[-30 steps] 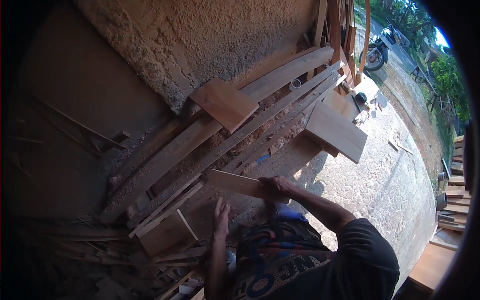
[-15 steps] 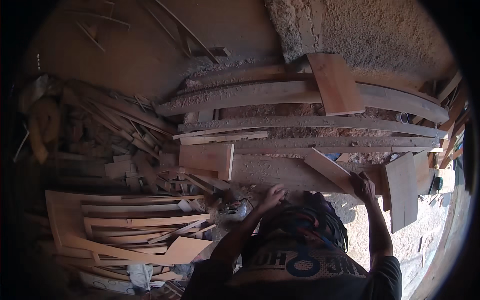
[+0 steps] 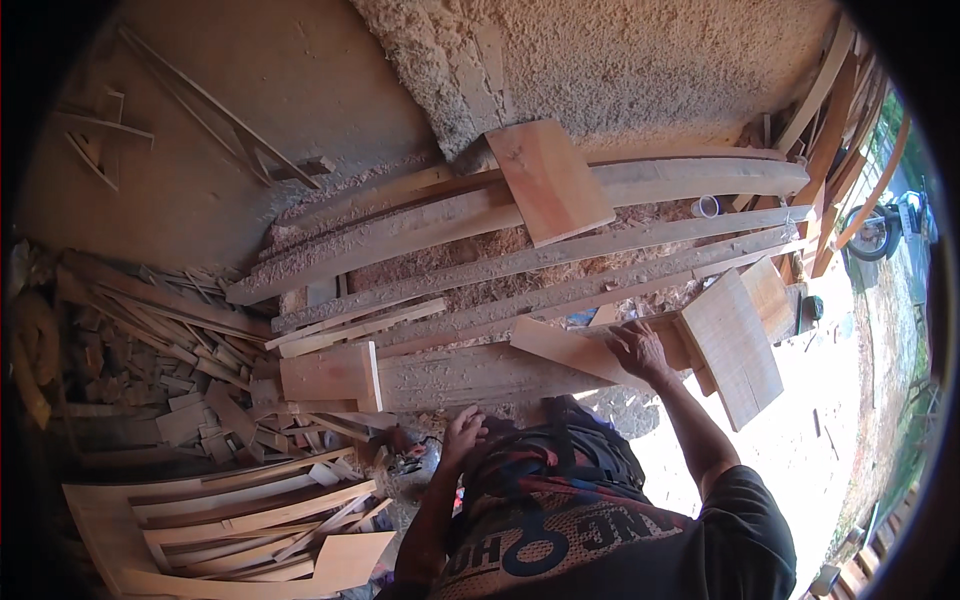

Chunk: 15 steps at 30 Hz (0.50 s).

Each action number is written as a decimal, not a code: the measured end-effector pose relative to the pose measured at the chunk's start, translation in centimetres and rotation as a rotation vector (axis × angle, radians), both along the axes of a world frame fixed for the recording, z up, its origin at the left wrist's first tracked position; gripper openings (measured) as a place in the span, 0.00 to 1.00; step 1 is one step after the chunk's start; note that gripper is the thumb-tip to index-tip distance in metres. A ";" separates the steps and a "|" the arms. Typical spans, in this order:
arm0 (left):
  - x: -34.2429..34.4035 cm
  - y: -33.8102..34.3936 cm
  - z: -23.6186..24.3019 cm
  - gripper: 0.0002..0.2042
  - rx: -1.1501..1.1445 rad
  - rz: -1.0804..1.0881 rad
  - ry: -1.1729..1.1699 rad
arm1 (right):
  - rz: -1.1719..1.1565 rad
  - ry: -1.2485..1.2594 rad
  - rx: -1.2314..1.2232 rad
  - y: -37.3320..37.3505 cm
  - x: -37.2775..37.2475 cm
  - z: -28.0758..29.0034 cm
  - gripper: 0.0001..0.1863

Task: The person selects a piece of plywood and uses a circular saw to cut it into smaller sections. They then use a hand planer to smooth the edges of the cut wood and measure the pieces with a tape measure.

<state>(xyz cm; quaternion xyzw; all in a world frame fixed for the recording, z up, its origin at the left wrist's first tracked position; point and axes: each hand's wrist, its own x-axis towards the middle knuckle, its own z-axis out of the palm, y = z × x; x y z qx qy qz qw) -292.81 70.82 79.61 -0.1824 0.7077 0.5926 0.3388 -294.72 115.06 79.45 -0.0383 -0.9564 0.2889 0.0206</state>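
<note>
My right hand [image 3: 637, 350] rests on top of a light wooden board [image 3: 562, 350] with a slanted end, its fingers spread over the near part. That board lies across a long, dusty plank [image 3: 450, 380] at the front of the bench. My left hand [image 3: 463, 436] hangs by my body just short of the plank, fingers loosely bent and apart, with nothing seen in it. Right of my right hand, a wide board [image 3: 733, 348] lies across smaller pieces. To the left, a short block-like board [image 3: 328, 376] sits on the plank's end.
Long curved beams [image 3: 400, 230] covered in shavings run across the bench, with another board [image 3: 552, 182] over them. A white ring-shaped thing [image 3: 706, 207] sits among them. Scrap wood [image 3: 190, 415] is piled at left, near a stack of curved frame pieces [image 3: 240, 520]. A motorcycle [image 3: 885, 230] stands outside.
The view has swung to the right. The slanted-end board, tilted and held at its edge before, now lies flatter under my right hand. My left hand has drawn back toward my body.
</note>
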 end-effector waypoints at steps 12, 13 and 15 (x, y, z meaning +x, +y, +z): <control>3.6 -5.4 -1.4 0.22 -0.074 0.198 0.109 | -0.107 -0.024 -0.665 -6.1 -12.9 1.1 0.25; 4.4 -5.7 -1.2 0.21 -0.078 0.251 0.116 | -0.075 -0.084 -0.652 -7.4 -12.7 1.2 0.24; 5.7 -6.5 -1.3 0.20 -0.091 0.347 0.116 | -0.019 -0.120 -0.636 -9.7 -12.1 0.9 0.23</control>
